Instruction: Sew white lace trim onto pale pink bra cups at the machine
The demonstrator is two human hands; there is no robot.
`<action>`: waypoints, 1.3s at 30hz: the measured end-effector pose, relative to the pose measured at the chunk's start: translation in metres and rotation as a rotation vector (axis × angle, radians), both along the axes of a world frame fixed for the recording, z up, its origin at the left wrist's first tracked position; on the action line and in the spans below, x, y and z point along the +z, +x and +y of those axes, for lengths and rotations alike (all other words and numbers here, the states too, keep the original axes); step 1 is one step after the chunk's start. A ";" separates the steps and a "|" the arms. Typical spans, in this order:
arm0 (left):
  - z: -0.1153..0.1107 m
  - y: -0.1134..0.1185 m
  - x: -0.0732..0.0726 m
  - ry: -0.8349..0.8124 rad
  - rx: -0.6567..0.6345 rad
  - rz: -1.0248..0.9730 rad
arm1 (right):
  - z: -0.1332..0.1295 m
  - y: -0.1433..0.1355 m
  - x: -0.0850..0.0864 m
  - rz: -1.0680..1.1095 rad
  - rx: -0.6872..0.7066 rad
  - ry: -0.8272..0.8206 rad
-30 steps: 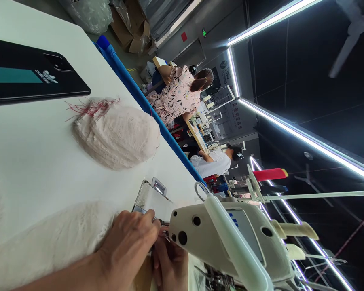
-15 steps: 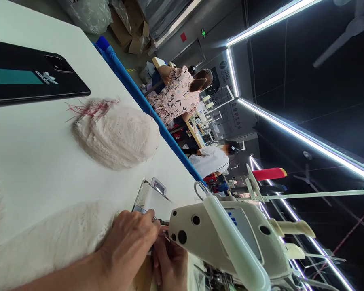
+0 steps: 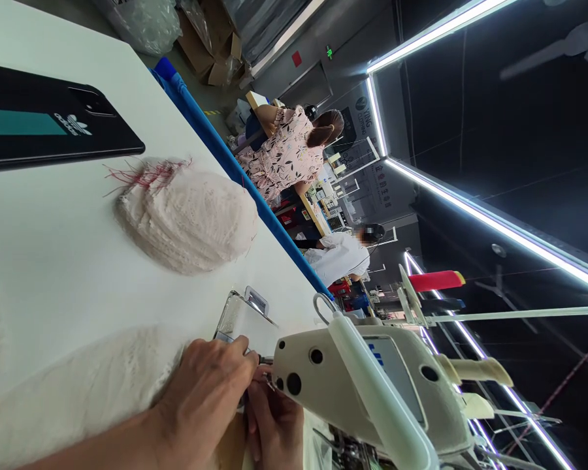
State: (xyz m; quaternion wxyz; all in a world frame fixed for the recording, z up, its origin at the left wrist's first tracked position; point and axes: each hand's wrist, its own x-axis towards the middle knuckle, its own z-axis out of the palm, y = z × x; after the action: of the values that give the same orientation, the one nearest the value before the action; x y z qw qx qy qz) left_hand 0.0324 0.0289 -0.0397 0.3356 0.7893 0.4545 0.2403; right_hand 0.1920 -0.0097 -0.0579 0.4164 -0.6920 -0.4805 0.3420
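My left hand is closed, its fingers curled down at the needle end of a sewing machine. Against its wrist side lies a bunched length of cream, gauzy fabric. My right hand sits just below it in the picture, partly under the machine head, thumb and fingers pressed together. The fingertips of both hands nearly meet beside the needle area. What the fingers grip is hidden by the hands and the machine head.
A folded cream fabric bundle with red thread ends lies on the white table, near a black phone. Blue cloth lines the table's far edge. A red thread cone stands above the machine. Two people sit at workstations beyond.
My left hand's fingers have shifted very slightly by the needle area. My right hand, the fabric and the bundle look the same.
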 end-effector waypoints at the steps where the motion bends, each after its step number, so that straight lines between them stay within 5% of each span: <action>1: 0.000 0.000 0.000 0.005 -0.001 -0.007 | 0.000 0.000 0.000 -0.001 0.000 -0.009; 39: 0.002 0.002 0.000 -0.007 -0.015 0.026 | -0.002 0.000 0.004 0.042 0.013 -0.041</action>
State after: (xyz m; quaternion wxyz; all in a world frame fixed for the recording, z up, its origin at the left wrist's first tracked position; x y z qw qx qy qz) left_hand 0.0348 0.0307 -0.0400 0.3344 0.7944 0.4538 0.2261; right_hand 0.1922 -0.0117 -0.0536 0.4098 -0.6900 -0.4689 0.3689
